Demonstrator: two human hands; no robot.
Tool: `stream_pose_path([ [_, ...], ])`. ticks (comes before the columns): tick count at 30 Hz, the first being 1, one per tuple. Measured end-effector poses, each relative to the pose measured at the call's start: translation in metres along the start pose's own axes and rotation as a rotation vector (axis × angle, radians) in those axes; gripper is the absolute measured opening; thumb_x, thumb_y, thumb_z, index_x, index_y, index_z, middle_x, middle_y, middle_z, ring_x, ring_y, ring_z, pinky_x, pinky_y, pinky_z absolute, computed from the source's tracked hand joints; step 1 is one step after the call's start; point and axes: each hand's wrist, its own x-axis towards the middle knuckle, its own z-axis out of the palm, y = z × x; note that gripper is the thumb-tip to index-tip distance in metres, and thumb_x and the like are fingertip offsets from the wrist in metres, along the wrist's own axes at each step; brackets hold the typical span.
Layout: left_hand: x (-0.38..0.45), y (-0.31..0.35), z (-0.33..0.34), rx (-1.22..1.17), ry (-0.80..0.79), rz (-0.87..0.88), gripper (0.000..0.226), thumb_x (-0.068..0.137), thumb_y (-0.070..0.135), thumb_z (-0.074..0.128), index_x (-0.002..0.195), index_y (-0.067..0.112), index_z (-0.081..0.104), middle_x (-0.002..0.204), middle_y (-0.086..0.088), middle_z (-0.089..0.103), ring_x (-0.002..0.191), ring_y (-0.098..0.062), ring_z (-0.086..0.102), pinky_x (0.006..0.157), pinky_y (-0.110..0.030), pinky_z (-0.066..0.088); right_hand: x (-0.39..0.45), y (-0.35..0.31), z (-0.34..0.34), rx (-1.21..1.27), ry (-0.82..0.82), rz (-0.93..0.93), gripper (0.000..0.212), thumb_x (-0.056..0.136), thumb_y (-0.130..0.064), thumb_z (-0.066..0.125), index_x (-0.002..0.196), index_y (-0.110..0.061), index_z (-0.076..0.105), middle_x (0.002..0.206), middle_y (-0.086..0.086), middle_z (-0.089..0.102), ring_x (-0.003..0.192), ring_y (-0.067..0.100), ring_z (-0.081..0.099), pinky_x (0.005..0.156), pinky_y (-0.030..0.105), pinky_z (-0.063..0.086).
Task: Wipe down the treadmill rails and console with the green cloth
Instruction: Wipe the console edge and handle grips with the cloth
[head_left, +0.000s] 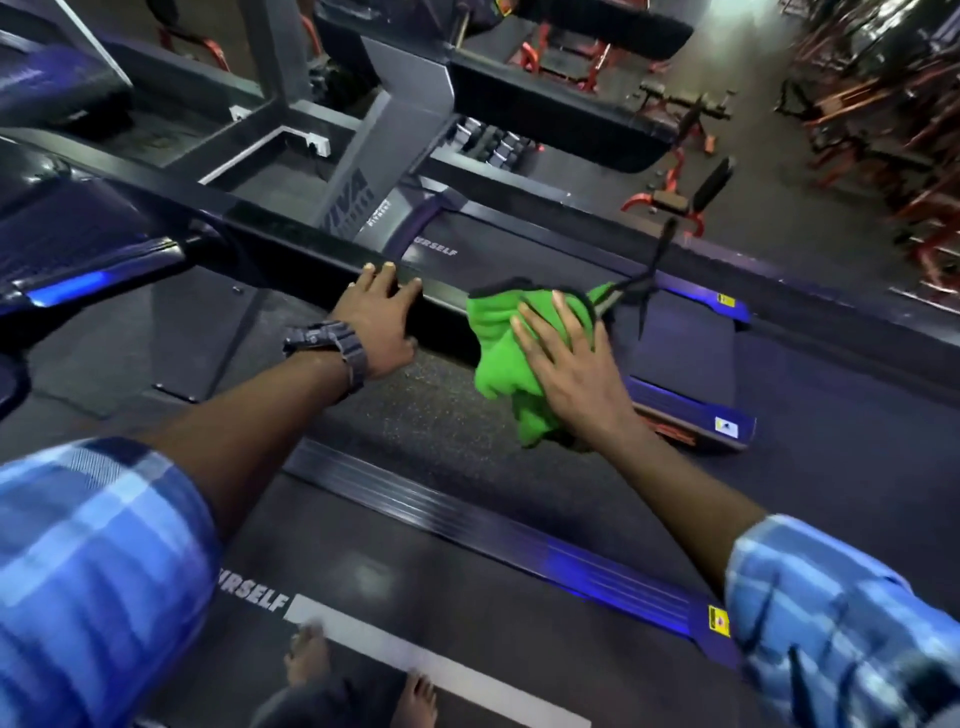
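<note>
Standing barefoot on the treadmill belt (467, 613), leaning over the black side rail (291, 249). Left hand (376, 325) draped over the rail, fingers curled loosely on its top edge, bracing. Right hand (566, 364) spread flat, fingers apart, pressing the green cloth (498, 353) against the rail's far end, much of it bunched and hanging below. Possibly a dangling safety cord (649, 275) just beside the cloth, though blurred. Risk: loose fabric snagging that cord, or slipping out from under an open palm.
</note>
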Motion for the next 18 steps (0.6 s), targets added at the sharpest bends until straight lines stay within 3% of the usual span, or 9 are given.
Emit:
stream_pose_path([
  [4,0.0,0.024,0.004,0.039,0.012,0.085,0.082,0.077,0.032,0.063,0.147,0.015,0.024,0.156,-0.011,0.018,0.143,-0.033,0.016,0.115,-0.047,0.019,0.007,-0.01,0.009,0.093,-0.033,-0.043,0.054,0.098,-0.019,0.037,0.152,-0.014,0.034,0.159,0.004,0.033,0.144,0.037,0.032,0.104,0.054,0.039],
  [6,0.0,0.035,0.006,0.043,0.017,0.121,0.081,0.077,0.032,0.061,0.147,0.015,0.024,0.157,-0.009,0.018,0.144,-0.032,0.016,0.116,-0.046,0.016,-0.022,0.012,0.011,0.098,-0.017,-0.159,0.056,0.097,-0.02,0.046,0.152,-0.015,0.035,0.16,0.002,0.032,0.143,0.037,0.032,0.107,0.052,0.037],
  [8,0.0,0.047,0.01,0.028,0.048,0.132,0.078,0.077,0.033,0.059,0.146,0.014,0.027,0.156,-0.01,0.02,0.143,-0.035,0.016,0.117,-0.045,0.014,-0.043,0.037,0.004,0.164,-0.057,-0.158,0.073,0.084,-0.02,0.06,0.152,-0.016,0.035,0.16,0.002,0.032,0.141,0.037,0.035,0.112,0.051,0.034],
  [10,0.001,0.063,0.016,0.0,0.081,0.101,0.075,0.079,0.034,0.056,0.144,0.01,0.029,0.155,-0.014,0.022,0.141,-0.04,0.015,0.119,-0.044,0.012,-0.038,0.042,0.002,0.321,-0.132,0.044,0.092,0.065,-0.022,0.069,0.151,-0.017,0.036,0.156,0.004,0.037,0.137,0.033,0.039,0.114,0.048,0.032],
  [11,0.0,0.072,0.02,-0.01,0.089,0.075,0.074,0.079,0.035,0.055,0.144,0.009,0.03,0.155,-0.015,0.022,0.141,-0.042,0.014,0.119,-0.044,0.011,-0.029,0.036,-0.001,0.444,-0.127,0.193,0.09,0.062,-0.022,0.068,0.148,-0.017,0.04,0.151,0.005,0.043,0.133,0.031,0.043,0.113,0.046,0.033],
  [14,-0.002,0.091,0.023,-0.042,0.103,-0.021,0.073,0.081,0.037,0.052,0.144,0.009,0.029,0.155,-0.014,0.021,0.142,-0.042,0.011,0.118,-0.047,0.013,0.006,0.024,-0.004,0.788,0.028,0.694,0.055,0.076,-0.035,0.06,0.126,-0.013,0.06,0.127,0.008,0.063,0.115,0.03,0.054,0.1,0.038,0.041],
  [16,-0.002,0.102,0.023,-0.047,0.111,-0.081,0.071,0.082,0.036,0.05,0.144,0.011,0.028,0.156,-0.012,0.019,0.142,-0.04,0.011,0.117,-0.048,0.013,0.012,0.032,-0.001,0.978,0.068,0.889,0.044,0.08,-0.047,0.055,0.111,-0.017,0.065,0.112,0.007,0.068,0.105,0.03,0.06,0.091,0.038,0.046],
  [18,-0.004,0.117,0.026,-0.047,0.126,-0.161,0.067,0.084,0.035,0.046,0.144,0.012,0.028,0.156,-0.012,0.02,0.143,-0.038,0.012,0.117,-0.049,0.013,0.005,0.035,0.003,1.331,0.093,1.076,0.033,0.081,-0.046,0.06,0.104,-0.025,0.067,0.108,0.002,0.072,0.102,0.025,0.066,0.094,0.044,0.051],
])
